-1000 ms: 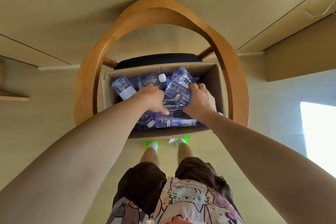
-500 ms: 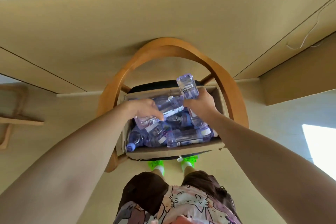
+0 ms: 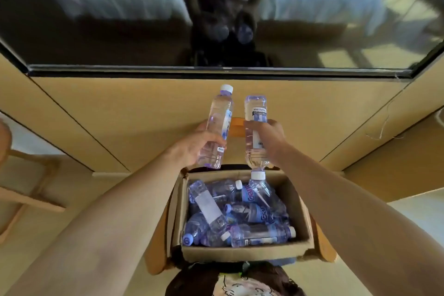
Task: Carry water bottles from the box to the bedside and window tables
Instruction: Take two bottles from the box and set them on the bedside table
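The left hand [image 3: 195, 149] has its fingers wrapped round a water bottle [image 3: 219, 125] held cap up, at 12 o'clock above the cardboard box [image 3: 242, 251]. The right hand [image 3: 270, 142] grips a second bottle [image 3: 255, 132] cap down, just beside the first at its 3 o'clock, its cap just above the box's far edge. More bottles [image 3: 240, 214] lie jumbled in the box, which rests on a wooden chair [image 3: 324, 245]. A dark television screen [image 3: 120, 19] fills the top.

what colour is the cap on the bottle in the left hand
White, seen in the head view: the cap tops the bottle that the left hand holds.
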The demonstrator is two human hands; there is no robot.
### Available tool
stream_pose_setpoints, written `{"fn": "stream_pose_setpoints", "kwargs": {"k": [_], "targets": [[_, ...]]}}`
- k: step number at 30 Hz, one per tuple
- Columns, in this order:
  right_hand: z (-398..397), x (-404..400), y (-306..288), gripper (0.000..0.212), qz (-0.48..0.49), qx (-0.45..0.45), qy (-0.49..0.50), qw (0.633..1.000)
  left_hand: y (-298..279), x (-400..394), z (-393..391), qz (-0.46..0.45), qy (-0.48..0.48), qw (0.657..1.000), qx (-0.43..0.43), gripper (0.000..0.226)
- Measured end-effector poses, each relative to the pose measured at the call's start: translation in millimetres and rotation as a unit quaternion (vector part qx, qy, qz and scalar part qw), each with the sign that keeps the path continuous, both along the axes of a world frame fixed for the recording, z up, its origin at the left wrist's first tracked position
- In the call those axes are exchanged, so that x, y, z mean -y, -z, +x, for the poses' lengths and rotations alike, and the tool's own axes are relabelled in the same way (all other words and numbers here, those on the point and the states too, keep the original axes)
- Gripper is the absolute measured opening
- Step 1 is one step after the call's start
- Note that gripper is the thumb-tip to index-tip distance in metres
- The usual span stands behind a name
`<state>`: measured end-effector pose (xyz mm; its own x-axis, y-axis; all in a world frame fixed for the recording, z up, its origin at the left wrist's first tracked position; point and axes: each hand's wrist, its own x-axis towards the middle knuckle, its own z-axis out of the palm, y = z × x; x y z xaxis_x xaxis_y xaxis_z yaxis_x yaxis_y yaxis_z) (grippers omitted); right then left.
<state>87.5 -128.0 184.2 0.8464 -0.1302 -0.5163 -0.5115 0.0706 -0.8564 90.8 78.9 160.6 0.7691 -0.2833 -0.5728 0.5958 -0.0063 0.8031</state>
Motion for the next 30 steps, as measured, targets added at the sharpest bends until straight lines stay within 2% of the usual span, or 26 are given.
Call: {"fn": "stream_pose_setpoints", "kwargs": {"k": [4, 7, 11, 13, 19, 22, 25, 27, 30], "targets": [[9, -9, -32, 0.05, 0.024, 0.015, -0.023, 0.999, -35, -7, -2, -0.084, -0.068, 0.993, 0.04, 0.073], [14, -14, -55, 0.047, 0.017, 0.044, -0.066, 0.997, -65, -4, -10, -0.097, -0.147, 0.982, 0.066, 0.078], [19, -28, -86, 0.05, 0.03, 0.067, -0.138, 0.988, -100, -1, -29, -0.073, -0.24, 0.961, 0.113, 0.056], [17, -38, -99, 0.049, 0.041, 0.079, -0.186, 0.978, -115, -3, -45, -0.04, -0.291, 0.947, 0.133, 0.055], [-25, -84, -127, 0.037, 0.078, 0.107, -0.34, 0.931, -142, -29, -128, 0.017, -0.438, 0.888, 0.14, 0.052], [-60, -115, -135, 0.055, 0.088, 0.1, -0.42, 0.898, -154, -48, -185, 0.032, -0.497, 0.852, 0.16, 0.049], [-108, -149, -140, 0.053, 0.106, 0.109, -0.477, 0.866, -166, -59, -251, 0.04, -0.55, 0.813, 0.185, 0.055], [-148, -171, -141, 0.046, 0.13, 0.112, -0.512, 0.842, -171, -63, -300, 0.045, -0.582, 0.788, 0.196, 0.048], [-218, -202, -145, 0.045, 0.151, 0.101, -0.572, 0.8, -172, -66, -383, 0.068, -0.643, 0.736, 0.2, 0.037]]}}
